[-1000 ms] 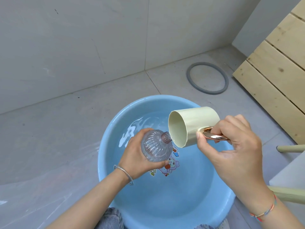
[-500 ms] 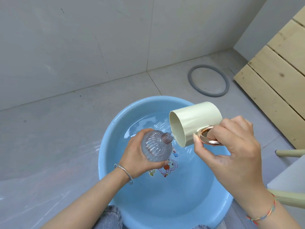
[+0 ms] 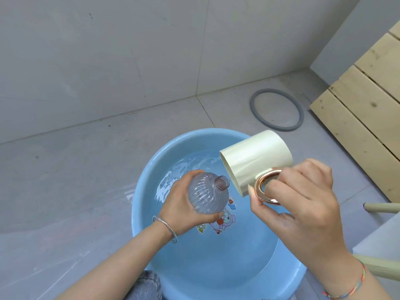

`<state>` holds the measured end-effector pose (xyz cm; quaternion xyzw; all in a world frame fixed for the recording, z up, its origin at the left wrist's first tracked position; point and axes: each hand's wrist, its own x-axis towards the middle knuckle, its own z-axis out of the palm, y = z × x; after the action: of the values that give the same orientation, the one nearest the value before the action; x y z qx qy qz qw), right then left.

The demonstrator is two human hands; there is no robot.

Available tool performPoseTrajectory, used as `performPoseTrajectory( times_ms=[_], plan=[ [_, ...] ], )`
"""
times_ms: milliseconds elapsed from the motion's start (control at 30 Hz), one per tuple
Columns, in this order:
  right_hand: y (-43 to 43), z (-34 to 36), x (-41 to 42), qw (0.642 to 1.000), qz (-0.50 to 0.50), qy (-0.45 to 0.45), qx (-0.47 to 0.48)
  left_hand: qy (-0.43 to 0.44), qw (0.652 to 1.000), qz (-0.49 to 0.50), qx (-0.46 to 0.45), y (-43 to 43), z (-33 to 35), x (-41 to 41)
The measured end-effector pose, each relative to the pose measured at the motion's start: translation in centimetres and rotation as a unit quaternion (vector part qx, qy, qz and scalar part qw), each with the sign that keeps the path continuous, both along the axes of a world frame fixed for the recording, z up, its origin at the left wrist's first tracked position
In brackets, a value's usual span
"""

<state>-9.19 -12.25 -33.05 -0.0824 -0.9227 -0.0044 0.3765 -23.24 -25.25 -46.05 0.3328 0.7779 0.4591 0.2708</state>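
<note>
My left hand [image 3: 179, 204] grips a clear ribbed plastic bottle [image 3: 207, 194] with no cap, its neck pointing up and to the right. My right hand [image 3: 303, 204] holds a cream mug [image 3: 255, 161] by its shiny copper handle [image 3: 265, 188], fingers curled through the ring. The mug is tipped on its side with its mouth facing left, just right of the bottle's opening. Both are held over a light blue basin [image 3: 147, 169] with water and cartoon stickers on its bottom.
The basin stands on a grey tiled floor close to a grey wall. A grey rubber ring [image 3: 277, 112] lies on the floor behind it. Pale wooden boards [image 3: 363, 109] rise at the right. Cream furniture legs [image 3: 383, 207] and a white surface edge [image 3: 381, 237] sit at lower right.
The mug has lifted slightly and drawn a little to the right, leaving a small gap between its rim and the bottle's neck. My left hand and the bottle have stayed in place.
</note>
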Motion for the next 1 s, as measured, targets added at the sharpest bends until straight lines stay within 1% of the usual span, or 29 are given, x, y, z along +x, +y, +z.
performPoseTrajectory(
  times_ms=[100,167,233,267,300,333,367,400,433,467,500,567,600,667,767,867,1000],
  plan=[
    [0.0,-0.1,0.0,1.0,0.009,0.003,0.007,-0.009,1.0,0.004,0.009,0.0,0.0,0.0],
    [0.1,-0.4,-0.1,1.0,0.009,0.015,-0.022,-0.014,1.0,0.007,0.017,0.0,0.1,0.1],
    [0.2,-0.9,0.0,0.993,-0.029,0.038,-0.106,-0.021,0.999,0.011,0.027,-0.1,0.3,0.1],
    [0.4,-1.3,0.2,0.981,-0.064,0.055,-0.173,-0.027,0.999,0.014,0.033,-0.1,0.4,0.2],
    [0.6,-1.7,0.3,0.959,-0.105,0.077,-0.252,-0.035,0.998,0.018,0.04,-0.1,0.6,0.2],
    [0.8,-2.1,0.5,0.923,-0.14,0.108,-0.341,-0.043,0.998,0.021,0.047,-0.2,0.8,0.3],
    [1.1,-2.6,0.7,0.873,-0.162,0.15,-0.435,-0.051,0.997,0.023,0.054,-0.2,1.1,0.3],
    [1.4,-2.9,0.9,0.812,-0.171,0.194,-0.523,-0.055,0.996,0.023,0.062,-0.2,1.4,0.3],
    [1.6,-3.1,1.1,0.755,-0.171,0.229,-0.59,-0.058,0.996,0.023,0.069,-0.1,1.7,0.3],
    [1.7,-3.2,1.3,0.71,-0.172,0.246,-0.637,-0.062,0.995,0.024,0.076,-0.1,2.1,0.2],
    [1.9,-3.3,1.8,0.679,-0.174,0.253,-0.667,-0.065,0.994,0.026,0.084,0.1,2.6,0.2],
    [1.6,-3.0,2.6,0.637,-0.165,0.255,-0.709,-0.072,0.992,0.034,0.099,0.4,3.9,0.2],
    [1.5,-2.5,3.0,0.625,-0.16,0.261,-0.718,-0.074,0.991,0.037,0.109,0.7,4.8,0.3],
    [1.2,-1.4,3.8,0.616,-0.161,0.267,-0.723,-0.078,0.988,0.039,0.126,1.2,6.6,0.4],
    [0.7,1.1,4.8,0.611,-0.149,0.279,-0.725,-0.069,0.986,0.022,0.147,1.8,10.1,0.3],
    [0.0,4.8,5.7,0.608,-0.111,0.296,-0.728,-0.045,0.985,-0.006,0.164,2.4,14.6,0.6],
    [-0.3,10.7,7.9,0.646,-0.088,0.3,-0.697,-0.008,0.983,-0.033,0.178,3.1,19.8,1.4]
  ],
)
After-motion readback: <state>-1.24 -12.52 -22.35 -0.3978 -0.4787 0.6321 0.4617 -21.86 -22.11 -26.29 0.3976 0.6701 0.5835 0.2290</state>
